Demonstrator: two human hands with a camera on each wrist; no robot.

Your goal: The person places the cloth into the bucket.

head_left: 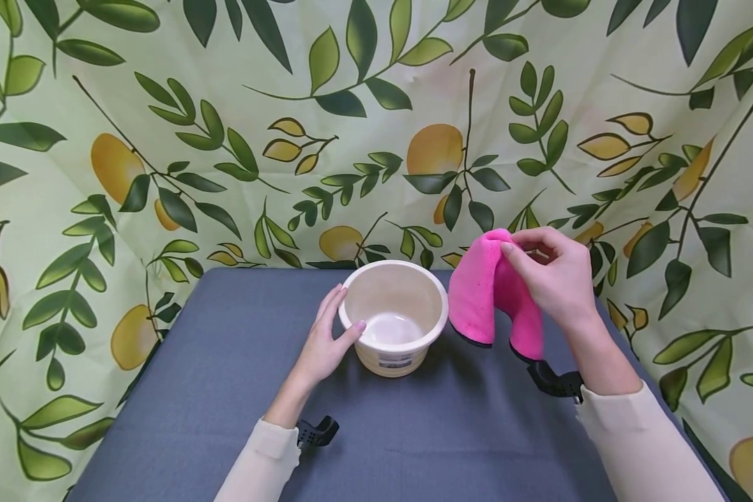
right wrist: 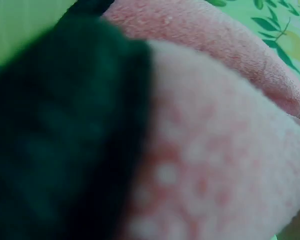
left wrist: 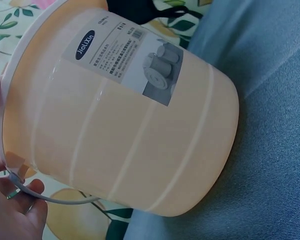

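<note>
A cream plastic bucket [head_left: 395, 296] with ribbed sides stands upright on the table, its inside bare. My left hand [head_left: 323, 341] grips its left rim, thumb over the edge and fingers outside. In the left wrist view, a printed label [left wrist: 127, 62] and a thin handle [left wrist: 65, 201] show on the bucket, the fingers by the handle's end. Just right of the bucket, my right hand [head_left: 555, 275] pinches a pink fluffy cloth [head_left: 473, 289] with dark trim at its top. The cloth hangs folded in two flaps. In the right wrist view the cloth [right wrist: 215, 140] fills most of the frame, blurred.
A blue-grey cloth covers the table [head_left: 194, 390]. Behind it and along the sides hangs a curtain [head_left: 351, 139] with leaves and orange fruit. Black camera mounts [head_left: 318, 432] sit on both wrists. A dark strap loop [left wrist: 182, 11] shows behind the bucket.
</note>
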